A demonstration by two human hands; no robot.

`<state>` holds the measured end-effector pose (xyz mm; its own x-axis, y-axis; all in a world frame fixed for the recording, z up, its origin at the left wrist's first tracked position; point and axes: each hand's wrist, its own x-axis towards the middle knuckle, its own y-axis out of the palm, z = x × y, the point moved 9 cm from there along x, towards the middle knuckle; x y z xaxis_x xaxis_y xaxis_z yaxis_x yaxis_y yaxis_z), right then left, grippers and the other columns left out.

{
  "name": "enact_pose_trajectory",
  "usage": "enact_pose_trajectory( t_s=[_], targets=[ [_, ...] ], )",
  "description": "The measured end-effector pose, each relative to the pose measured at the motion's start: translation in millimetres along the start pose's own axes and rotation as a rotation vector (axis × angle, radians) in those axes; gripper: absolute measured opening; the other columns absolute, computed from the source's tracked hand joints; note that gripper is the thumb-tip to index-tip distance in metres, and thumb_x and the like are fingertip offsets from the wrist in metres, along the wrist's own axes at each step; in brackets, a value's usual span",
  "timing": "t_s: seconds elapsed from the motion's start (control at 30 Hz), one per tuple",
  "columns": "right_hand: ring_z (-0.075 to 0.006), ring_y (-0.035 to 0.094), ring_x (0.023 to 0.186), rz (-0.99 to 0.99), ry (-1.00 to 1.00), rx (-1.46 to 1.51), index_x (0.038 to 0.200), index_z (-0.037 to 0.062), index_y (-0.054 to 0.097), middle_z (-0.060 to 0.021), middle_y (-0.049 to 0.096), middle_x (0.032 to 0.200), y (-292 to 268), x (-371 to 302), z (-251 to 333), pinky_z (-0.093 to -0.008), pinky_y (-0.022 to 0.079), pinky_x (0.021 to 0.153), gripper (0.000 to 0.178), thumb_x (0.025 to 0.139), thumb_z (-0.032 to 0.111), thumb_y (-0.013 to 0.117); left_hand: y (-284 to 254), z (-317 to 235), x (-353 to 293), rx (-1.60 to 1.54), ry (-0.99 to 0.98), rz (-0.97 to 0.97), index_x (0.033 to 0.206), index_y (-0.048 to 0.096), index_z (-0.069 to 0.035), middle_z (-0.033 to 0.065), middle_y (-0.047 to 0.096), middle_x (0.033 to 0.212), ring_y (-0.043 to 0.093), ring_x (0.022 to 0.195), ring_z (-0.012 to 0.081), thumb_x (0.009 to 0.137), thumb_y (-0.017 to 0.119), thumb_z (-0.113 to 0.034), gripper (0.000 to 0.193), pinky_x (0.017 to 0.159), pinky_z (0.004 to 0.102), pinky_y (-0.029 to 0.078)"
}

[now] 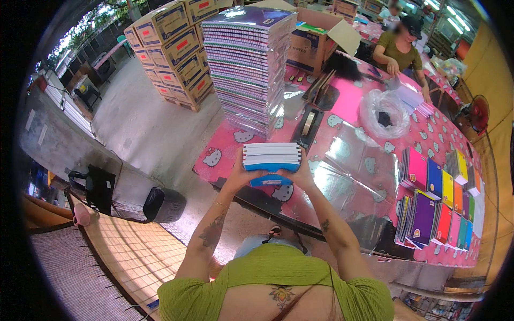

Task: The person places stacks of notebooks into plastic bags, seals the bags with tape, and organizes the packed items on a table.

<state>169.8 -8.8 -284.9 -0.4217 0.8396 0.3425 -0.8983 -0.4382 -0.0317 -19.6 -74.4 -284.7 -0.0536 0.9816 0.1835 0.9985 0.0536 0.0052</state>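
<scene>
Left grip (242,174), right grip (300,173) clamped on blue-covered notebooks (272,155), red labels (183,45) on printed cartons (154,27)

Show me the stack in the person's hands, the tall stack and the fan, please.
Held stack (271,158): head view, on the white edges above the blue part.
Tall stack (243,75): head view, on the spiral-bound side.
Fan (476,114): head view, on its red round front.
</scene>
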Motion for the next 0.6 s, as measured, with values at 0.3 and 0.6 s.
enact_pose_trajectory(
  t_s=[0.3, 0.6],
  targets=[
    [-0.0186, 0.056, 0.115, 0.138, 0.115, 0.043, 0.135, 0.0049, 0.038, -0.0093, 0.059, 0.122, -1.3, 4.1, 1.1, -0.0347, 0.046, 0.099, 0.089, 0.064, 0.014, 0.091, 85.7, -119.9, 3.4, 1.276, 0.411, 0.15, 0.147, 0.022, 0.009, 0.0319, 0.026, 0.151, 0.024, 0.143, 0.0424, 0.077, 0.076, -0.045, 0.104, 0.117, 0.0499, 0.019],
    [-0.0181, 0.058, 0.111, 0.103, 0.087, -0.062, 0.131, 0.003, 0.043, -0.0104, 0.061, 0.117, -10.9, 8.3, 7.6, -0.034, 0.046, 0.097, 0.089, 0.059, 0.015, 0.093, 75.9, -96.7, 35.7, 1.428, 0.243, 0.374, 0.132, 0.041, 0.006, 0.0243, 0.05, 0.127, 0.047, 0.122, 0.0391, 0.067, 0.08, -0.052, 0.095, 0.1, 0.0516, 0.037]
  ],
)
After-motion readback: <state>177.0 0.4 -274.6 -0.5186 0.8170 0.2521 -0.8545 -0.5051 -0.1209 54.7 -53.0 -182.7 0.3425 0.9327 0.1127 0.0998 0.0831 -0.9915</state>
